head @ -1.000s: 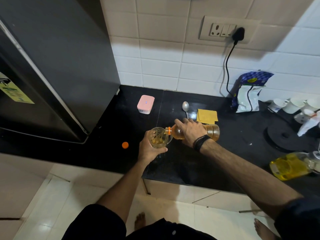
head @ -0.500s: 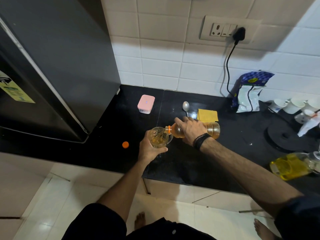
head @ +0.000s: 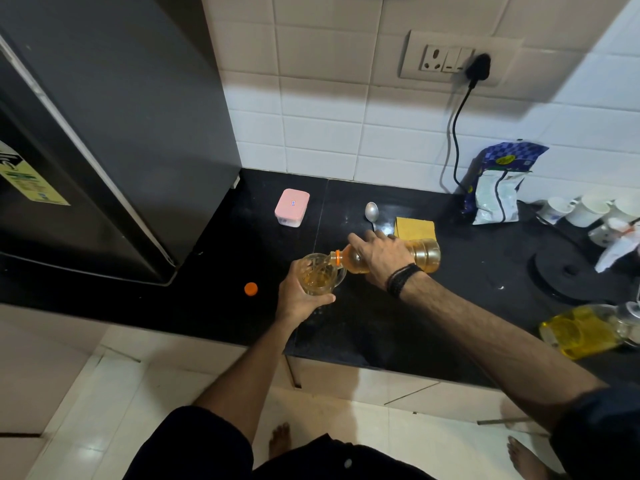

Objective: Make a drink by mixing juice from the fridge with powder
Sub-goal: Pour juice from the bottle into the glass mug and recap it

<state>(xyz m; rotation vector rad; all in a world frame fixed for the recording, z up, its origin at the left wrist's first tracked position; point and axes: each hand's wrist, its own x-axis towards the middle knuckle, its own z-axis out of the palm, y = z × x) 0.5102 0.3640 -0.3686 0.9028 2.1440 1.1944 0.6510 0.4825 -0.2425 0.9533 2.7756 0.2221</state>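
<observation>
My right hand [head: 379,258] grips a clear plastic juice bottle [head: 424,253] with amber juice, tipped on its side with its orange neck over a glass [head: 320,274]. My left hand [head: 299,297] holds that glass just above the black counter [head: 381,323]; amber juice sits in its bottom. The bottle's orange cap [head: 250,289] lies on the counter to the left. A metal spoon [head: 371,213] and a yellow sachet [head: 415,228] lie behind the bottle. A pink-lidded small box [head: 291,206] stands further left.
A dark fridge [head: 104,133] stands at the left, against the counter. A blue and white bag [head: 498,183] leans on the tiled wall under a plugged socket. White cups [head: 585,209], a black stove plate [head: 571,271] and a yellow oil bottle [head: 581,330] crowd the right side.
The bottle stays tipped over the glass and the juice level in the glass has crept up slightly. Both hands hold almost the same places.
</observation>
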